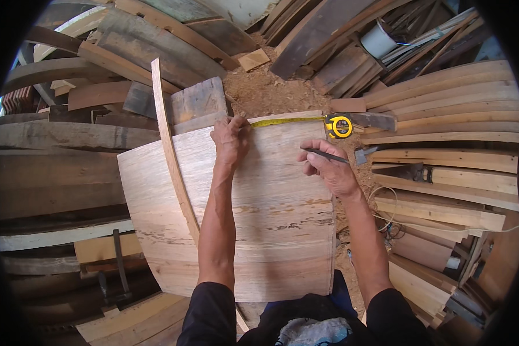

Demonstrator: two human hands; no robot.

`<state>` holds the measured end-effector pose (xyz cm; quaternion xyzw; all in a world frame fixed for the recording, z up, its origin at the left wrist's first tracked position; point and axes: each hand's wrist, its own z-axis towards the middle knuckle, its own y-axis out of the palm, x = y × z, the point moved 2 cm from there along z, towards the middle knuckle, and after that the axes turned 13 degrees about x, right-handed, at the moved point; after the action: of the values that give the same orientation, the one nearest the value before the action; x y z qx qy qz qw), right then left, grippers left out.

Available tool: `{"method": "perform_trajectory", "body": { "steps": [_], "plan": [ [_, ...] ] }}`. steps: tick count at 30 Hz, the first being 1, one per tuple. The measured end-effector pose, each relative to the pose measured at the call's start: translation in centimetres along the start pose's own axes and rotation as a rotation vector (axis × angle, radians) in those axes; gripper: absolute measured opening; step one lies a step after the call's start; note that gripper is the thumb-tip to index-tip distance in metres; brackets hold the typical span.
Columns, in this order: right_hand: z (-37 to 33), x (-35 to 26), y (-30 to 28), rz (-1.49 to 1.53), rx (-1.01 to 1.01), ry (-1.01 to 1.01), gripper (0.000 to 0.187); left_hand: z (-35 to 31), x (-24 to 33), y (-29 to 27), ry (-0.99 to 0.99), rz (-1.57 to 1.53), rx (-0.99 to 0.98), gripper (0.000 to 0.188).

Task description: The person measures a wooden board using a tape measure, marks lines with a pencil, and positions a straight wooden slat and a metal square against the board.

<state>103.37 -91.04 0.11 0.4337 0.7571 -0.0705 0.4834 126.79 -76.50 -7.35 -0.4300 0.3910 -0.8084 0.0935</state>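
Note:
In front of me lies a broad wooden panel (271,230) with a slightly curved far edge. A yellow tape measure (339,126) hangs at the panel's far right corner, its blade (285,121) drawn out leftward along the far edge. My left hand (230,140) pinches the blade's left end against the panel, fingers closed. Above the right part of the panel, my right hand (328,167) holds a dark pencil (327,155) between thumb and fingers, its tip pointing left. A thin wooden strip (176,167) lies across the panel's left side and passes behind my left forearm.
Stacked boards (63,184) stand along the left, with a clamp (120,265) among them. Curved planks (444,109) are piled on the right, where a handsaw (406,171) and a loose cable (395,202) lie. Sawdust covers the floor (271,86) beyond the panel. A white bucket (378,40) sits far right.

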Motion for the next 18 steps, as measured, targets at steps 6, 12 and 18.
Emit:
{"method": "perform_trajectory", "body": {
  "steps": [6, 12, 18],
  "plan": [
    [-0.8, 0.7, -0.5, -0.567, 0.252, -0.345, 0.038, -0.1, -0.5, 0.0, -0.005, 0.020, -0.004, 0.010],
    [-0.8, 1.3, -1.4, -0.505, 0.284, -0.384, 0.033, -0.3, -0.5, 0.2, 0.007, 0.009, 0.002, 0.011],
    [0.0, 1.2, -1.4, -0.534, 0.329, -0.420, 0.026, -0.2, -0.5, 0.3, 0.000, 0.006, -0.001, 0.011]
  ]
}}
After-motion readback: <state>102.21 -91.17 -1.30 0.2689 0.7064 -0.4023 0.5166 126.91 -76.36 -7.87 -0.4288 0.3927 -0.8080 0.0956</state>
